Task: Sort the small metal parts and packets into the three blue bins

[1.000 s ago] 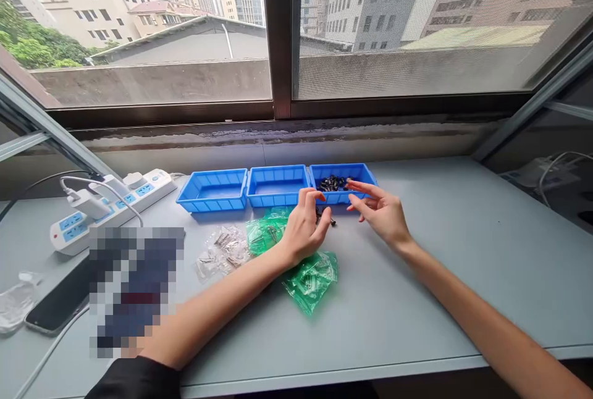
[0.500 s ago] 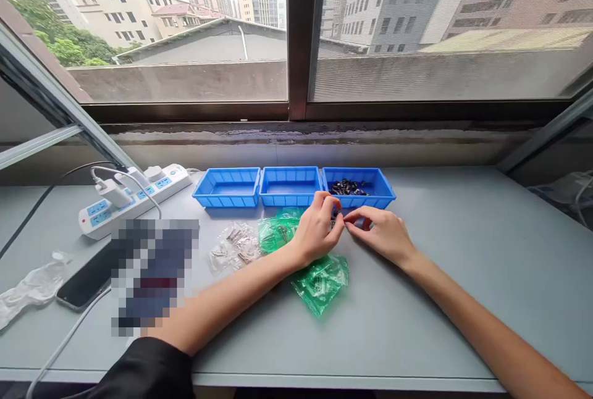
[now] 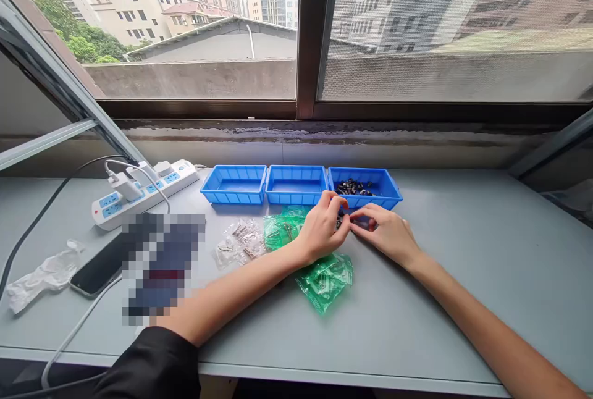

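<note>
Grey surface [image 3: 454, 275] below window [image 3: 194, 28]. Far: three blue trays [image 3: 296, 197], the rightmost holding dark parts [image 3: 354, 187]. Left hand [image 3: 320, 230], right hand [image 3: 388, 233]: fingers curled, tips meeting over small dark piece [image 3: 341, 221] just near of that tray; grip cannot be told.

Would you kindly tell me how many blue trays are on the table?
3, side by side in a row: the left tray, the middle tray, and the right tray, which holds small dark parts. None appears hidden.
</note>
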Action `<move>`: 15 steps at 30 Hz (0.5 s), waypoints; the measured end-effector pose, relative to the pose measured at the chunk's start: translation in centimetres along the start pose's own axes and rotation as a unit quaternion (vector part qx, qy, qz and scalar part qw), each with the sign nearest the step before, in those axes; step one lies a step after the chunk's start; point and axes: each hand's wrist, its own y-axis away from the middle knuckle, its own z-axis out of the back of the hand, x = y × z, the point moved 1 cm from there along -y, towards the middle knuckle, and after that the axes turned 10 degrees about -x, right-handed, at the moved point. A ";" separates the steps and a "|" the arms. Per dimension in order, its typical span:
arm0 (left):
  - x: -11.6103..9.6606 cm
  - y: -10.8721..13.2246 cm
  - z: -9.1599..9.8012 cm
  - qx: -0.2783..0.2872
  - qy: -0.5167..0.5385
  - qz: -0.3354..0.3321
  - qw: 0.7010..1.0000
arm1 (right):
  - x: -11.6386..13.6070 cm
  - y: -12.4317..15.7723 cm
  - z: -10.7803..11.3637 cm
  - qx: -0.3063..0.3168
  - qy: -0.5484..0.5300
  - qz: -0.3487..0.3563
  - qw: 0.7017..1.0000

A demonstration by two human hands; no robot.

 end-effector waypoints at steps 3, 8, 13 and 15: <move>0.0 0.0 0.0 0.003 0.000 0.000 1.000 | -0.2 0.1 -0.2 0.004 -0.025 0.011 1.000; 0.1 -0.1 0.1 0.007 0.001 0.001 1.000 | -0.3 0.2 -0.3 0.000 -0.041 0.016 0.999; 0.2 -0.2 0.0 -0.001 0.009 -0.011 1.000 | 0.0 -0.2 -0.1 0.007 -0.036 0.004 0.999; 0.2 -0.3 0.0 -0.001 0.011 -0.013 1.000 | 0.0 -0.3 -0.1 0.017 -0.035 -0.004 0.999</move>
